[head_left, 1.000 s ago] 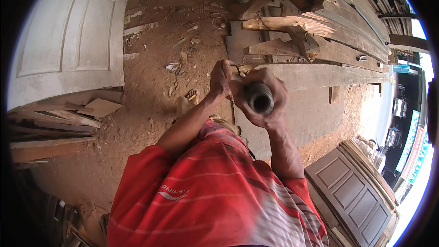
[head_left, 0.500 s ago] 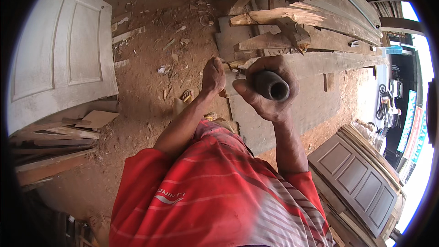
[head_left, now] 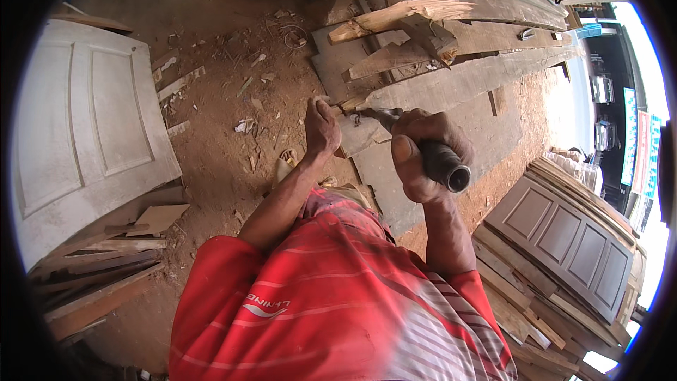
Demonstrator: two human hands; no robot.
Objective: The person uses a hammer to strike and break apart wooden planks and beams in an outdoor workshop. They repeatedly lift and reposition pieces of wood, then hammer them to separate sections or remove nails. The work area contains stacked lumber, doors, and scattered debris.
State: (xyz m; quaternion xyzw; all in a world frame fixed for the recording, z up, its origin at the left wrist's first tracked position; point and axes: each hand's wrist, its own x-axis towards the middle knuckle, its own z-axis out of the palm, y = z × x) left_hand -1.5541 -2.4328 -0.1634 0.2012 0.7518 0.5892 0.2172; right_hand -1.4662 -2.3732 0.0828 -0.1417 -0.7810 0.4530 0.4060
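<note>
My right hand (head_left: 430, 155) is wrapped round the black tubular grip of a hammer (head_left: 448, 168), whose hollow butt end points toward me. The hammer's dark metal head (head_left: 381, 116) reaches left from the hand, to the near edge of a long weathered wooden plank (head_left: 451, 85). At the plank's splintered left end, my left hand (head_left: 322, 127) is closed, its fingers against the wood. What lies under those fingers is hidden. The hammer head partly covers the plank's edge, so the exact contact there cannot be made out.
More rough boards (head_left: 486, 35) are stacked beyond the plank, one with a broken end. Grey sheets (head_left: 402, 183) lie under it on the dirt floor. A white panelled door (head_left: 113, 113) stands left above scrap wood (head_left: 106, 261). A brown panelled door (head_left: 564, 240) leans right.
My right hand has tilted the hammer: its butt has swung right and nearer, and its head now shows. My left hand stays at the plank's end. The whole view has shifted slightly.
</note>
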